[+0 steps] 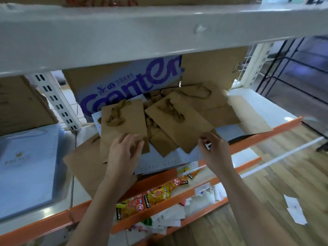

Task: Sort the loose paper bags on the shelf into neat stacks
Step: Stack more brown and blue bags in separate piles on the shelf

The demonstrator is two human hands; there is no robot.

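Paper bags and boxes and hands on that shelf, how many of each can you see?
Brown paper bags, those that can be told apart in the pile: 5, such as the left top bag and the right top bag
Cardboard boxes: 2, the purple-lettered box and the plain box
Hands: 2, left hand, right hand
Total: 9

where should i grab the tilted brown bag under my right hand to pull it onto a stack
Pinch its near bottom corner, where the right hand already sits, coming from the shelf's open front. The tilted bag lies flat on top of the pile, corner pointing toward you over the white sheet, so that edge looks free. Its twisted handles lie at the far end, deep under the upper shelf.
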